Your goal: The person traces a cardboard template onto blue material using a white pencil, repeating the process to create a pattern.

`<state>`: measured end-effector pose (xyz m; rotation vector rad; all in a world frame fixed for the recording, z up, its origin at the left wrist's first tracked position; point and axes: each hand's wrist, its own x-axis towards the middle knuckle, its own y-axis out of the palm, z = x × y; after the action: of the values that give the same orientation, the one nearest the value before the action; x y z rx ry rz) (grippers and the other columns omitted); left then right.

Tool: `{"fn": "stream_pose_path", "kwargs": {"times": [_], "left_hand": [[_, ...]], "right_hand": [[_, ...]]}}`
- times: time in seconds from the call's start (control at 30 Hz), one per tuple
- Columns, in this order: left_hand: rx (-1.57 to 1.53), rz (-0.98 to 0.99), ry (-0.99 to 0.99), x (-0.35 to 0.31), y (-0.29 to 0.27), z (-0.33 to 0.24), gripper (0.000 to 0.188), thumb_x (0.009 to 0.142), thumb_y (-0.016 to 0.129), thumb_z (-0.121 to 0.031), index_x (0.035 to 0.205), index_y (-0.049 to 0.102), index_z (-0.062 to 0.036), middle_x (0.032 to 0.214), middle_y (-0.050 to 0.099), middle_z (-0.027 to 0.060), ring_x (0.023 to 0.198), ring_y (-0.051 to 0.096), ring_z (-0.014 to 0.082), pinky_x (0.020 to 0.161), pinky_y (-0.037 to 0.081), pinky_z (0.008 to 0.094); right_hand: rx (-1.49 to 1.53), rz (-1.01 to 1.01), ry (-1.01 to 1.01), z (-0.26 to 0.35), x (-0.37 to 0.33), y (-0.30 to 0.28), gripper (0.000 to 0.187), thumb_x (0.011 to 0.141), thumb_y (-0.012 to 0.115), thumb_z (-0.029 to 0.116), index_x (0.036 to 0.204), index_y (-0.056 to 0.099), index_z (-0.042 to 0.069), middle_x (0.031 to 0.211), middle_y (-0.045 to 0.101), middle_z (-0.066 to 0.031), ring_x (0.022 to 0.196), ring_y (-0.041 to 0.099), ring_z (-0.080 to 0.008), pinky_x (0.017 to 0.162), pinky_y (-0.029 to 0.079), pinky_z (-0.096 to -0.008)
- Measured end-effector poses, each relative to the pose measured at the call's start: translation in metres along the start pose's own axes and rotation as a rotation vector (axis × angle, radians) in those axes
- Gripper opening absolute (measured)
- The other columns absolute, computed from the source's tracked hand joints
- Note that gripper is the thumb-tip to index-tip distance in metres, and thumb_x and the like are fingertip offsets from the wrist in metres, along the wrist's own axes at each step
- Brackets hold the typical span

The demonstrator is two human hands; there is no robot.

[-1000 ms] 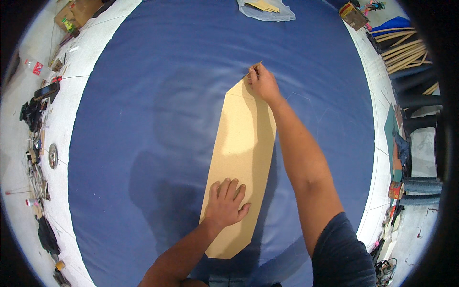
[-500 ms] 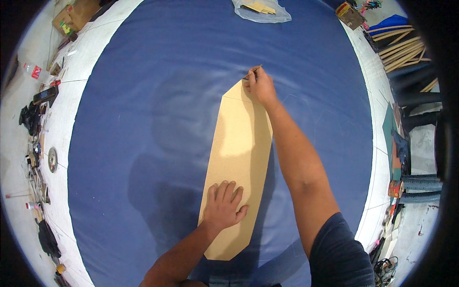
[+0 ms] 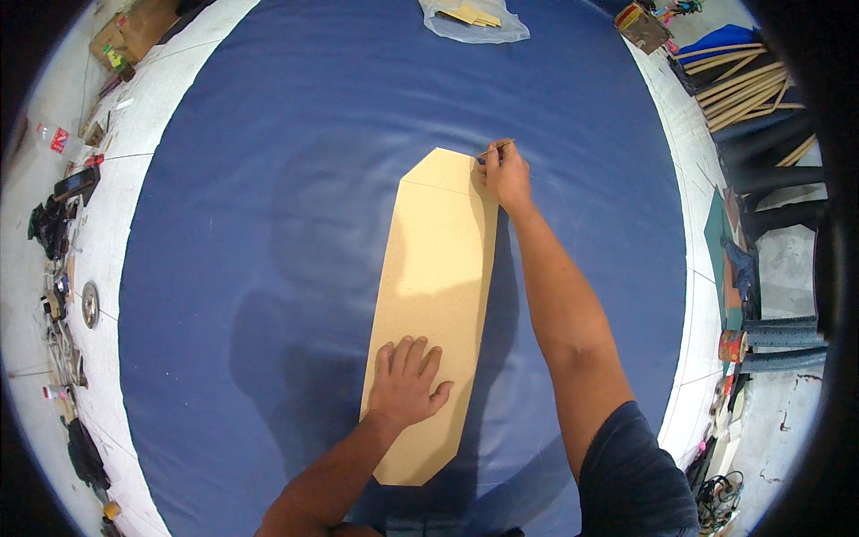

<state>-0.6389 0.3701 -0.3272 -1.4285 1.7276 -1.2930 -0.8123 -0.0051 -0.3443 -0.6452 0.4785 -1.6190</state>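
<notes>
A long tan board template with clipped corners lies on a wide blue sheet that looks like leather or vinyl. Flat on the template's lower part, my left hand presses with fingers spread. My right hand is closed at the template's far right corner, pinching a thin, pen-like tool. Its tip points toward the template's edge, partly hidden by my fingers. A thin line crosses the template near its far end. Faint pale lines show on the sheet right of my right hand.
Beyond the template, a clear plastic bag with tan pieces lies on the sheet. Along the left are a phone, a bottle and a round metal dish. Wooden sticks and a cable coil lie at right.
My right hand has moved right and slightly nearer, along the template's far edge to its right corner. My left hand stays pressed on the template. The whole view has shifted slightly.
</notes>
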Motion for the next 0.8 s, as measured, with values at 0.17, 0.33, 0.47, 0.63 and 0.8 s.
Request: {"fn": "stream_pose_path", "kwargs": {"times": [0.17, 0.33, 0.47, 0.63, 0.8], "left_hand": [[-0.007, 0.0, 0.004, 0.0, 0.0, 0.0, 0.058, 0.087, 0.068, -0.05, 0.126, 0.067, -0.0073, 0.134, 0.056, 0.0185, 0.129, 0.049, 0.0367, 0.109, 0.035, 0.0577], [0.009, 0.01, 0.001, -0.002, -0.003, 0.002, 0.058, 0.087, 0.069, -0.049, 0.126, 0.066, -0.007, 0.133, 0.056, 0.0187, 0.129, 0.049, 0.0368, 0.109, 0.035, 0.0579], [0.003, -0.004, 0.014, 0.0, -0.001, 0.0, 0.058, 0.087, 0.069, -0.049, 0.126, 0.067, -0.007, 0.134, 0.056, 0.0188, 0.129, 0.049, 0.0369, 0.109, 0.035, 0.0576], [0.001, 0.01, -0.003, -0.002, 0.001, 0.001, 0.059, 0.087, 0.069, -0.05, 0.128, 0.066, -0.0077, 0.135, 0.056, 0.0191, 0.13, 0.049, 0.0375, 0.111, 0.033, 0.0582], [0.008, 0.006, -0.011, -0.004, 0.001, 0.0, 0.059, 0.088, 0.069, -0.05, 0.129, 0.065, -0.008, 0.136, 0.055, 0.0193, 0.132, 0.048, 0.0381, 0.112, 0.032, 0.0584]], "right_hand": [[-0.007, -0.053, 0.009, -0.002, 0.0, 0.001, 0.025, 0.103, 0.056, 0.023, 0.112, 0.062, 0.0, 0.094, 0.074, -0.0233, 0.092, 0.071, -0.044, 0.082, 0.054, -0.0516], [0.023, -0.02, 0.002, 0.015, -0.011, 0.0, 0.022, 0.102, 0.058, 0.021, 0.11, 0.062, 0.001, 0.095, 0.072, -0.0249, 0.092, 0.07, -0.0455, 0.082, 0.054, -0.0517], [-0.039, -0.028, -0.084, 0.011, -0.016, -0.01, 0.019, 0.1, 0.06, 0.019, 0.11, 0.062, 0.002, 0.097, 0.071, -0.0262, 0.094, 0.069, -0.0464, 0.082, 0.054, -0.0526], [-0.183, -0.018, -0.185, 0.011, -0.046, -0.028, 0.019, 0.1, 0.059, 0.016, 0.111, 0.062, 0.001, 0.098, 0.071, -0.027, 0.096, 0.067, -0.0474, 0.083, 0.053, -0.0539], [-0.25, 0.021, -0.173, 0.011, -0.073, -0.047, 0.02, 0.102, 0.056, 0.016, 0.112, 0.062, 0.0, 0.096, 0.073, -0.0251, 0.09, 0.071, -0.0436, 0.08, 0.055, -0.0496]]}}
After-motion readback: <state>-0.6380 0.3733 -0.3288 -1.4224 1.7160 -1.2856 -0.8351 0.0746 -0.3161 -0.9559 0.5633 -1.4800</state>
